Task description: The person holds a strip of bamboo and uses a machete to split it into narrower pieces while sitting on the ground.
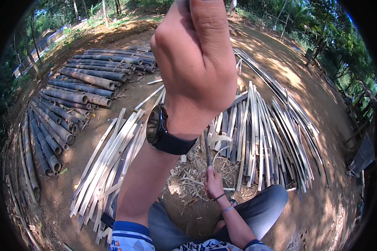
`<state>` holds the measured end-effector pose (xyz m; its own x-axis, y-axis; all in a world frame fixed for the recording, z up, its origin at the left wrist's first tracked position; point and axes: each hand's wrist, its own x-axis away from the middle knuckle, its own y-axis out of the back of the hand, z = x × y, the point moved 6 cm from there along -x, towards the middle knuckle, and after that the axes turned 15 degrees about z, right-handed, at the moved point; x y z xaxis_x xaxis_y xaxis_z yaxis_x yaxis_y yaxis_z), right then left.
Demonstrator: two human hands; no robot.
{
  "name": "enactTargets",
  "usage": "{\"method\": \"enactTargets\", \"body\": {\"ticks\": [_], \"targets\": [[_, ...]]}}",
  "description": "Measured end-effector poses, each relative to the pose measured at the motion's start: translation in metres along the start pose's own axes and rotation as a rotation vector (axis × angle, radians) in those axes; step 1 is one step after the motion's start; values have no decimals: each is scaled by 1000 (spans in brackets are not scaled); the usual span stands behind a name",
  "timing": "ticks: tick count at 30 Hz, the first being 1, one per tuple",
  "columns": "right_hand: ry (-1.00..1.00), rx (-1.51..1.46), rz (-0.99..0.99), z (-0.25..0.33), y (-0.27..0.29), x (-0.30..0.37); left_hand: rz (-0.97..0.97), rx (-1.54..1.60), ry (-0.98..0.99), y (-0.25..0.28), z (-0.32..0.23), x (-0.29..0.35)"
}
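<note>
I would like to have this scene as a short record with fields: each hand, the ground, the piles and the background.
Left hand: raised near the camera, dark watch on wrist; fingertips cut off, hold unclear
Right hand: closed around a dark narrow tool
Ground: curled shavings in front of the person
Piles: left strip pile, right strip pile; bamboo poles farther left
Background: trees

the left hand [194,54] is raised high, a black watch [177,143] on its wrist; the right hand [214,183] grips a dark blade [208,152] over curly shavings [183,178], pale strips [103,167] fanned either side, bamboo poles [94,78] piled off left.
</note>
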<state>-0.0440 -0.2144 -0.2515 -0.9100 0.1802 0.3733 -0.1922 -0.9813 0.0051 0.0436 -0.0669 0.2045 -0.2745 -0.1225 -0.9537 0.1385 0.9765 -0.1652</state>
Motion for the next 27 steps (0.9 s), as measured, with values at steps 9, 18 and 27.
{"method": "enactTargets", "body": {"ticks": [9, 18, 27], "targets": [[452, 245, -107, 36, -3, 12, -10, -10, -44, -1, 2, -2], [105, 21, -19, -10, -3, -3, -33, -33, 54, 2, -5, 2], [399, 410, -199, -4, 8, -7, 159, -19, -12, -2, 3, 7]]}}
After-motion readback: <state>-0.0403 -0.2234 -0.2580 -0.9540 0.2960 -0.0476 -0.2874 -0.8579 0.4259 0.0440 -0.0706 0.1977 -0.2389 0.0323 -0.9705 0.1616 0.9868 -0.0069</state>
